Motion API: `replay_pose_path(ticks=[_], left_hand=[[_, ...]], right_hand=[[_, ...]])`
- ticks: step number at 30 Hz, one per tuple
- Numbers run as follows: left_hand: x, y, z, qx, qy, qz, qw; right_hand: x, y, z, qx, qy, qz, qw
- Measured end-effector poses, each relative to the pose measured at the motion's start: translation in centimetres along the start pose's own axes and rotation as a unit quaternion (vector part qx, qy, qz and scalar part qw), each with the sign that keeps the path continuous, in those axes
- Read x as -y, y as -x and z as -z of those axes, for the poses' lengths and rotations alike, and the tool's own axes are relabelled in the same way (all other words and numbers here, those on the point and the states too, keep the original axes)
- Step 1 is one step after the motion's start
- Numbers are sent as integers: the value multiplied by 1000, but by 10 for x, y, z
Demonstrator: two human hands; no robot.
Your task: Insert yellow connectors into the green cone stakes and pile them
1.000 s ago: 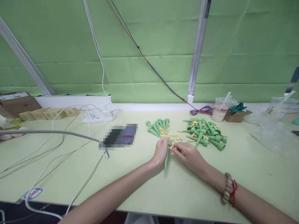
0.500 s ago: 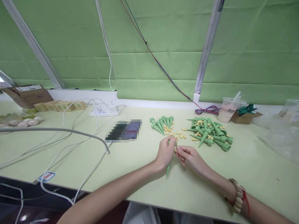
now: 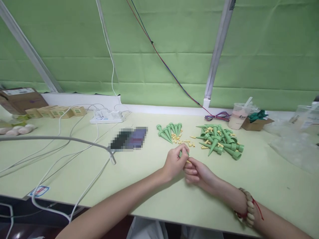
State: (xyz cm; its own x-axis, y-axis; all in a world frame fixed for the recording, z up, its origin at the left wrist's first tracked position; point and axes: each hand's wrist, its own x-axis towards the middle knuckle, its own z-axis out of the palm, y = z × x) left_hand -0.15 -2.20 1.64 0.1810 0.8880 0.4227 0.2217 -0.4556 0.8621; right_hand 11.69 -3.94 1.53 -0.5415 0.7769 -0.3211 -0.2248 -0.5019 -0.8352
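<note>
My left hand (image 3: pixel 174 162) is closed round a green plastic watering spike (image 3: pixel 181 154); only a bit of its wide end shows past the fingers. Against it, my right hand (image 3: pixel 200 174) pinches a small yellow plastic valve piece (image 3: pixel 188 162) between thumb and forefinger, the other fingers curled. How far the yellow piece sits in the spike is hidden. Just beyond the hands lie loose yellow pieces (image 3: pixel 191 144) and a small fan of green spikes (image 3: pixel 163 133). To the right is a larger heap of green spikes (image 3: pixel 214 142) with yellow pieces among them.
A power strip (image 3: pixel 107 117) and loose white cables (image 3: pixel 82 154) spread over the left side, near a blurred-out flat item (image 3: pixel 128 138). Along the back right stand a drink cup (image 3: pixel 237 117), a small cardboard box (image 3: pixel 256 124) and clear plastic bags (image 3: pixel 291 146).
The green spike has turned in my left hand, so its tip no longer shows below. My right fingers have curled in closer under the left hand. The view has shifted slightly.
</note>
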Motion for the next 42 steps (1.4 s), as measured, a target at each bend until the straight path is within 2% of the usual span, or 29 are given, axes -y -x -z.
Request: replay_pose_path(ticks=[4,6,8,11,14,16,18,21,25,32,38,42], left_hand=[[8,-10,-2,-25,81,65,994],[14,-17,1,-65,109,111,986],[21,-25,6,-98,118,152,976],[31,-34,12,-106,168,231,952],[40,-40,17,-109,229,261,931],[45,-43,19,-118,280,292,907],[48,-46,21,-144,339,293,882],[49,-48,24,-159,377,283,868],[46,-47,24,-170,377,287,864],[38,-41,20,-134,362,307,870],[30,-37,13,-112,360,303,875],[26,-31,5,-105,355,297,880]], right_hand=[[-6,-20,14,-47,143,65,986],[-4,-28,23,-53,174,71,981],[0,-33,32,-76,210,116,968],[6,-36,45,-87,294,183,934],[8,-39,55,-83,375,226,895],[7,-42,59,-83,393,222,888],[6,-45,61,-90,404,214,885],[6,-46,61,-105,384,205,894],[5,-47,59,-147,342,201,906],[5,-49,52,-215,320,214,898],[14,-61,46,-353,331,141,864],[18,-74,46,-408,299,97,857]])
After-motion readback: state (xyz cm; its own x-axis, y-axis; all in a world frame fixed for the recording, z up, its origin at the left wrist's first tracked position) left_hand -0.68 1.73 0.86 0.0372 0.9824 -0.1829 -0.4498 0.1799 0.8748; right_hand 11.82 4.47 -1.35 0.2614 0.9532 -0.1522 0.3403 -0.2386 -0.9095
